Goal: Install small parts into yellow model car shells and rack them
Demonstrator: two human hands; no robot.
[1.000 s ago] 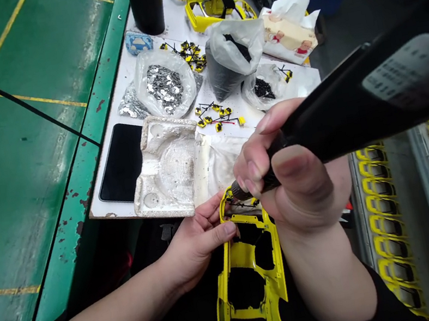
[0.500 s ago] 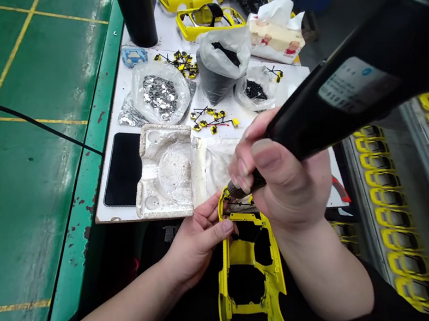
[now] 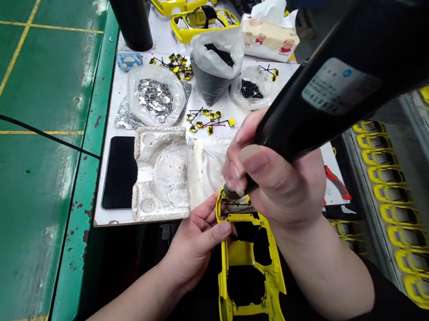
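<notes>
My left hand (image 3: 203, 237) grips the upper left edge of a yellow plastic toy car body (image 3: 243, 299), thumb on top and fingers underneath. The body lies open side up over my lap, with large window openings. My right hand (image 3: 280, 182) is wrapped around the lower end of a black electric screwdriver (image 3: 310, 93) with a label on its side. Its narrow nose slants down to the top left corner of the car body. The tip itself is hidden by the frame and my fingers. A thin black rod lies across the body's top end.
Behind my hands, a white table (image 3: 118, 216) holds a foam mould (image 3: 167, 174), a phone (image 3: 119, 172), a bag of silver pieces (image 3: 156, 99), bags of black parts (image 3: 218, 65), small yellow-black parts (image 3: 209, 120), a tissue box (image 3: 271, 34) and more car bodies (image 3: 202, 21). Rows of yellow frames (image 3: 397, 206) stand at right.
The view has shifted slightly, so the table and its things sit a little further left. The screwdriver and both hands keep nearly the same place on the car body.
</notes>
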